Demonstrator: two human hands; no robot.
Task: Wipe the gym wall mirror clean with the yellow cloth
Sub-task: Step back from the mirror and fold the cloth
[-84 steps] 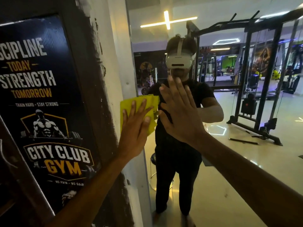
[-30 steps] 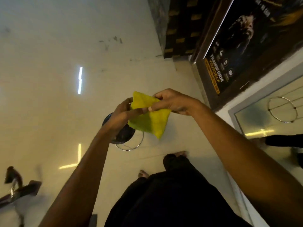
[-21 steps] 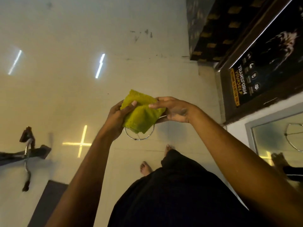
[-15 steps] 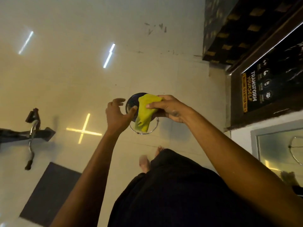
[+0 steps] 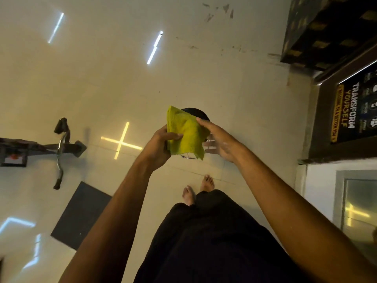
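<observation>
Yellow cloth [image 5: 185, 133] pinched in my left hand [image 5: 161, 144], right hand [image 5: 220, 141] flat alongside it, stool [image 5: 195, 113] beneath, mirror [image 5: 359, 205] right.

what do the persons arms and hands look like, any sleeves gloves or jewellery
Both forearms are bare up to the frame edge, with no sleeve in view. The left hand and right hand wear no gloves, and no rings, watch or bracelet show. Pale dusty smudges mark the right palm.

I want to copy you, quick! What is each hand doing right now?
Left hand: fingers curled round the yellow cloth, holding it.
Right hand: open, fingers straight, resting against the cloth's edge, not gripping.
</observation>
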